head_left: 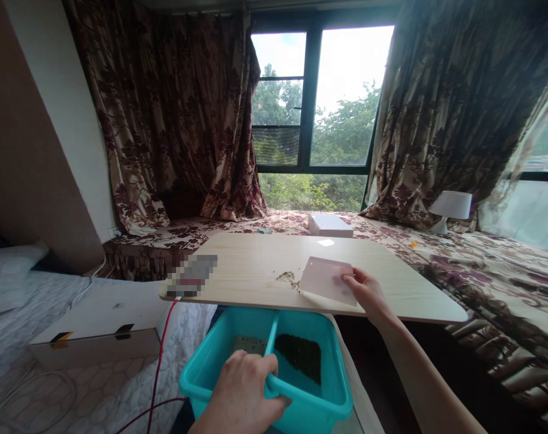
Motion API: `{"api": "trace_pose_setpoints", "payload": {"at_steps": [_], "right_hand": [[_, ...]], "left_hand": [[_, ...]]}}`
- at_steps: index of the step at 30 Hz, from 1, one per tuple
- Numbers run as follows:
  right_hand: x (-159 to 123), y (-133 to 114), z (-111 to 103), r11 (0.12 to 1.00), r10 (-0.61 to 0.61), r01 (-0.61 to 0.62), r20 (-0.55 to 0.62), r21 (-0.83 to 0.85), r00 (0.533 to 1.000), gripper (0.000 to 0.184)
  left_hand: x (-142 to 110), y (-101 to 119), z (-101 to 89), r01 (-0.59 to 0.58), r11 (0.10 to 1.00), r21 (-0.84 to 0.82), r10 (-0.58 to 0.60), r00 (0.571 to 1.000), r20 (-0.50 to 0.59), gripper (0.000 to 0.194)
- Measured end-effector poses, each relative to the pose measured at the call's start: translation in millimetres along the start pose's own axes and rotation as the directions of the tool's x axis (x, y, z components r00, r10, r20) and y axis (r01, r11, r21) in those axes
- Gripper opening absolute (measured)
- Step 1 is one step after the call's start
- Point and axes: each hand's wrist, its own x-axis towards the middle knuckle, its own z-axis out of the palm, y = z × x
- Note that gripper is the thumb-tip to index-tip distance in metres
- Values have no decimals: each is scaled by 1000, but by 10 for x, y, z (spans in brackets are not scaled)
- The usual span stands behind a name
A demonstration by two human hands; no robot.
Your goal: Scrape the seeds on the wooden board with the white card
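My right hand [368, 292] pinches the right edge of a pale, translucent flat plastic sheet [327, 281], which is tilted over the light wooden table [237, 259]. Just left of the sheet lies a small scatter of dark grains [289, 279]. Below the table's near edge is a turquoise two-compartment bin [341, 386]. My left hand [246, 386] grips the near end of its divider and rim. Dark grains [299, 355] are heaped in the right compartment. Paler grains [249, 345] lie in the left one, partly hidden by my left hand.
A blurred-out device [193, 276] with a red cable [161, 349] rests at the table's left end. Further left, a white box [102, 319] sits on the bed. Behind the table are another white box [330, 225] and a lamp [451, 208] on the window ledge.
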Motion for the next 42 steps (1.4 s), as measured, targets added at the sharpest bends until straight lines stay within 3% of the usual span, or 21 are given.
{"api": "trace_pose_setpoints", "payload": {"at_steps": [22,29,35,42], "right_hand": [[-14,33,31,1000,11,-12,70,15,998,26],[-108,-25,15,999,31,-40,245,31,969,27],[-41,-32,-4,1000,3,-3,-4,30,1000,28],[16,40,38,1000,-11,9,-42,-29,999,27]], "left_hand": [[11,-18,13,1,1000,-17,-1,1000,-8,14],[-1,-11,-1,11,1000,-4,-11,1000,1,15],[3,-6,3,13,1000,-7,-13,1000,10,14],[11,-17,13,3,1000,-14,-3,1000,-8,15]]}}
